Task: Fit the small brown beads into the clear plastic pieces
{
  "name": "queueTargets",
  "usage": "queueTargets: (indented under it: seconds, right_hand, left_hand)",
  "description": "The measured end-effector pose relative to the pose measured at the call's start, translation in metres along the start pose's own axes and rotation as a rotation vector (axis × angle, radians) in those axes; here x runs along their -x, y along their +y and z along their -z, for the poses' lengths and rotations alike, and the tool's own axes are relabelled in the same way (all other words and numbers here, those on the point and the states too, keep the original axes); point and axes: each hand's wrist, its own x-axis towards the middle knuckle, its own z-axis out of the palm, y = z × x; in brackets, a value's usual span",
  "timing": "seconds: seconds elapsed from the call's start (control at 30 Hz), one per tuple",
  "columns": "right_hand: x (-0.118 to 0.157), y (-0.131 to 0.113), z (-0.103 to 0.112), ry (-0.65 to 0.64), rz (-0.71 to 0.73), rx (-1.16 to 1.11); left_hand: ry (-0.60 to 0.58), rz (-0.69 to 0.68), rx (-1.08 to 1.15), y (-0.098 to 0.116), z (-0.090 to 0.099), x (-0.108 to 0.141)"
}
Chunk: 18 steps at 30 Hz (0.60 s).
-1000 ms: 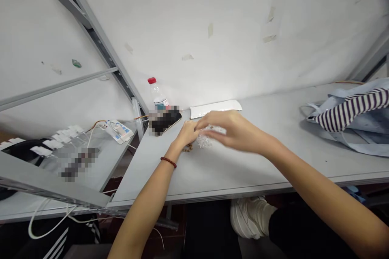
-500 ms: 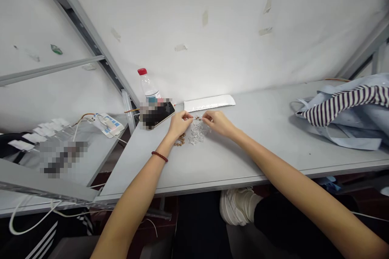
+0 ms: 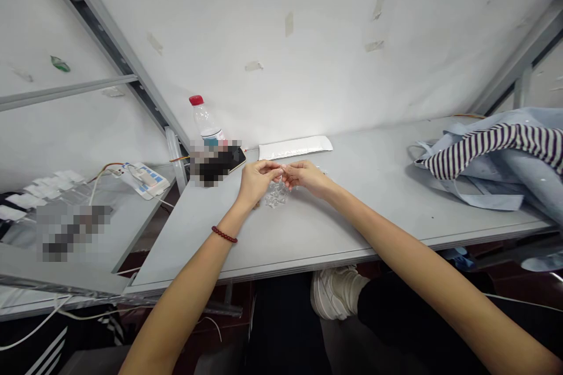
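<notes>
head view: left hand (image 3: 255,183) and right hand (image 3: 307,179) pinch fingers (image 3: 281,169) together above clear plastic pieces (image 3: 276,195).

You are sitting in what looks like a plain workroom: a long grey workbench (image 3: 365,217) is running along a white wall (image 3: 246,29) dotted with tape scraps, a grey steel frame (image 3: 109,53) is rising beyond the bench's left end, and cables (image 3: 103,173) are trailing beside it.

Left hand (image 3: 255,183): phone (image 3: 215,167), bottle (image 3: 204,120) near | right hand (image 3: 305,177): striped bag (image 3: 488,152) well apart | ahead: white envelope (image 3: 294,147)
</notes>
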Motion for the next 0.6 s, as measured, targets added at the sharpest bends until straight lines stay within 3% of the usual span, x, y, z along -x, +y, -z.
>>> queueTargets:
  seconds: [0.1, 0.23, 0.33, 0.5, 0.6]
  right_hand:
    - [0.0, 0.0, 0.0, 0.034, 0.048, 0.132]
    - [-0.001, -0.001, -0.002, 0.161, 0.139, 0.513]
    - [-0.003, 0.001, -0.001, 0.246, 0.233, 0.823]
    - [-0.004, 0.008, 0.003, 0.164, 0.224, 1.077]
    - [-0.004, 0.01, 0.004, 0.114, 0.208, 1.103]
  left_hand:
    - [-0.039, 0.005, -0.096, 0.005, 0.004, 0.0]
    - [-0.097, 0.088, -0.213, 0.009, 0.019, -0.004]
    - [-0.256, 0.203, -0.345, 0.008, 0.041, -0.009]
    - [-0.548, 0.323, -0.436, 0.002, 0.064, -0.014]
    - [-0.503, 0.261, -0.419, -0.007, 0.064, -0.016]
